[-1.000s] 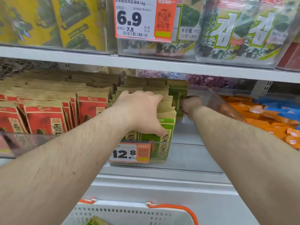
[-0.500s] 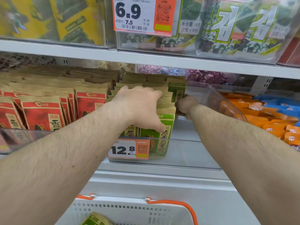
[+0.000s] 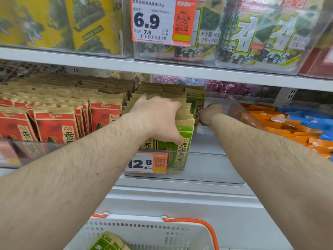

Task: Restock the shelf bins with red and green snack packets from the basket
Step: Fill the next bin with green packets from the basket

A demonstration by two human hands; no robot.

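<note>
Little has shifted since the earlier frames: both hands keep their places in the green bin, the view has tipped down slightly, and more of a green packet (image 3: 108,241) shows in the basket (image 3: 180,230). Left hand (image 3: 158,118) lies draped over the tops of the row of green sunflower-seed packets (image 3: 180,141), fingers bent over the kraft top edges, thumb pressed flat on the face of the front packet; it seems to be pulling the row forward, toward the clear front lip. Right hand (image 3: 210,114) is just beside that row, further back, knuckles toward the camera; its fingers curl out of sight against a rear green packet (image 3: 197,107), and whether they pinch it or only push it I cannot tell. Right of that hand the clear bin (image 3: 239,109) has bare floor, so room is left for more green stock. Below the left thumb sits the 12.8 price tag (image 3: 146,162). Left of the left hand, the red sunflower-seed packets (image 3: 55,125) stand packed tight, several rows deep; that bin looks full. Beyond the right forearm, orange and blue snack packs (image 3: 288,123) fill the neighbouring bin. Overhead, the shelf of seaweed packs carries a 6.9 price tag (image 3: 162,20). Judgement: red restocking is likely done, green partly done, with at least one green packet in the basket to shelve; the rest of the basket is out of frame.
</note>
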